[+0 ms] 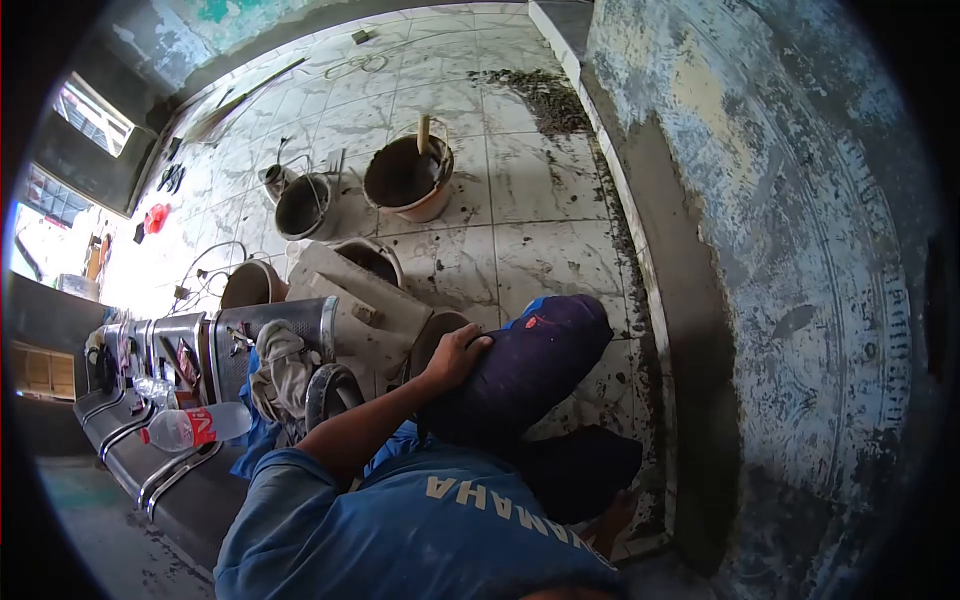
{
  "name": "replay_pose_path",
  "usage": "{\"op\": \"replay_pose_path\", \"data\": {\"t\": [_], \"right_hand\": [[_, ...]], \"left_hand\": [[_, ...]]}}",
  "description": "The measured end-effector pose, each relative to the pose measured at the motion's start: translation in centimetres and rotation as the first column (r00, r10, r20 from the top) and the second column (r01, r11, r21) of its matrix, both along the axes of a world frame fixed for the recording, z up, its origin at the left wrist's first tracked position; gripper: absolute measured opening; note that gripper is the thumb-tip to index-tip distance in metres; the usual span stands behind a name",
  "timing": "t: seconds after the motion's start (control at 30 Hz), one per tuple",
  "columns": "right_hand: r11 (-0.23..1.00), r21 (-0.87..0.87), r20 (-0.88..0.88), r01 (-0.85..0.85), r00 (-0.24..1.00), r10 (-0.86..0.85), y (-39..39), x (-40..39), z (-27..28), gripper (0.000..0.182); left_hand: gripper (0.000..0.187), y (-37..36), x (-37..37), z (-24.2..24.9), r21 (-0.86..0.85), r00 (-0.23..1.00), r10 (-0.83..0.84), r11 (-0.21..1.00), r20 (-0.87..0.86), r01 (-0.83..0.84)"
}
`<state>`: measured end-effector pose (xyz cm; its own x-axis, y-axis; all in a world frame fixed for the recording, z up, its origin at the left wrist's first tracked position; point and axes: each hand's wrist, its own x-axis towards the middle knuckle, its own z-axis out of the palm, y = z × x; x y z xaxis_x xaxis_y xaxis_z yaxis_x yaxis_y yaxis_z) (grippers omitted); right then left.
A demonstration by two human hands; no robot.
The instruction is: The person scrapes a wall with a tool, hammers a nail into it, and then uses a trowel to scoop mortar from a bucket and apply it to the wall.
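My left hand (455, 357) rests on the side of my knee in dark purple trousers (535, 360), fingers laid over the cloth, with nothing visible in it. A brown rounded surface (430, 338) shows just behind that hand, partly hidden by it. Low at the right, beside my other leg, part of my right hand or forearm (614, 518) appears in shadow; its fingers cannot be made out. Nearest my left arm are a crumpled grey cloth (283, 365) and a dark curved armrest (335, 392).
A row of metal seats (180, 345) on the left carries a plastic bottle (205, 426). Ahead on the dirty tiles stand an orange-rimmed bucket (425, 207) with a wooden handle, a dark bucket (303, 208) and a stained board (345, 300). A patchy wall (800, 250) rises at right.
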<state>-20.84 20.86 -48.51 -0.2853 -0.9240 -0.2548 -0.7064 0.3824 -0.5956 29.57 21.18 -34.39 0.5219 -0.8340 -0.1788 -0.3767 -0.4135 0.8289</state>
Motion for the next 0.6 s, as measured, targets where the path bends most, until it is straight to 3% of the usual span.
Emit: {"op": "replay_pose_path", "data": {"t": [0.1,0.2,0.27,0.33,0.37,0.4,0.47,0.5,0.57,0.6], "right_hand": [[0.998,-0.054,-0.082,-0.014,0.997,0.009,0.7,-1.0,-0.8,0.036],[0.999,-0.052,-0.062,-0.011,0.998,0.008,0.5,0.3,1.0,0.038],[0.994,-0.050,-0.031,-0.094,0.995,0.093,0.7,1.1,2.1,0.042],[0.996,-0.042,-0.026,-0.074,0.997,0.073,0.9,2.0,3.7,0.043],[0.993,-0.047,-0.010,-0.107,0.994,0.106,0.7,2.5,4.0,0.044],[0.996,-0.039,-0.008,-0.086,0.996,0.085,0.9,2.7,4.0,0.044],[0.991,-0.092,0.081,-0.096,0.991,0.104,0.8,3.1,4.1,0.043],[0.993,-0.085,0.082,-0.077,0.993,0.084,0.6,3.3,4.3,0.043],[0.975,-0.079,0.017,-0.207,0.978,0.209,0.4,3.5,5.8,0.045],[0.983,-0.068,0.013,-0.168,0.986,0.169,0.9,3.3,5.8,0.045]], "left_hand": [[0.029,-0.7,-0.6,0.7,-0.020,1.000,-0.014,1.000,0.018,0.014],[0.029,-1.0,-1.1,0.8,-0.062,0.997,-0.019,0.998,0.077,0.024],[0.028,-1.4,-1.2,0.3,-0.056,0.994,-0.090,0.994,0.056,0.093],[0.033,-1.9,-1.9,1.8,-0.097,0.971,-0.127,0.984,0.201,0.149],[0.056,-2.3,-2.5,3.3,-0.072,0.968,-0.209,0.973,0.136,0.220],[0.056,-3.0,-3.7,4.8,-0.064,0.964,-0.230,0.969,0.135,0.241],[0.082,-4.4,-6.0,6.9,-0.046,0.850,-0.297,0.936,0.435,0.350],[0.082,-4.5,-6.2,7.0,-0.039,0.844,-0.316,0.929,0.433,0.368],[0.095,-5.3,-6.9,7.0,0.050,0.829,-0.346,0.931,0.439,0.362],[0.095,-5.5,-7.2,6.9,0.058,0.817,-0.384,0.915,0.431,0.399]]}}
